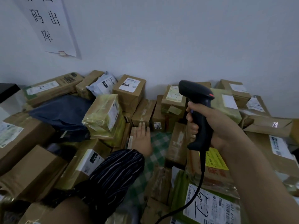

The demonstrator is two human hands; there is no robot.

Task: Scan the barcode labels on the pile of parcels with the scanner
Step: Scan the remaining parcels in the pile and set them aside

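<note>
My right hand grips the handle of a black barcode scanner. It is held upright over the middle of the pile, with the head pointing away to the left. Its black cable hangs down to the bottom edge. My left hand, in a dark striped sleeve, lies flat with straight fingers. The fingertips touch a taped brown parcel. Next to it stands a small box labelled 6942. Cardboard parcels with white labels lie all around, among them a box marked 231.
A green checked cloth shows in a gap between the parcels. A dark blue bag lies on the left. A yellow-wrapped parcel leans beside it. A green mailer with a large label lies at the front. A paper sign hangs on the wall.
</note>
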